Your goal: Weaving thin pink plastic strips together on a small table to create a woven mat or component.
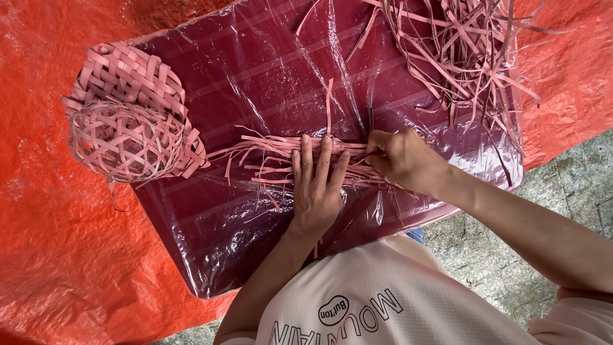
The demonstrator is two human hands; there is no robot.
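Thin pink strips [268, 153] lie in a loose bundle across the middle of a dark red board [255, 83] wrapped in clear plastic. My left hand [316, 185] rests flat on the bundle with fingers spread, pinning it down. My right hand [402, 160] sits just to the right of the left hand, its fingers pinched on a strip at the bundle's right end.
Two woven pink baskets [128, 124] lie on the board's left edge, one open-weave, one tighter. A large heap of loose pink strips [460, 45] fills the board's upper right. An orange tarp [57, 255] lies under the board; grey stone ground [562, 172] shows at right.
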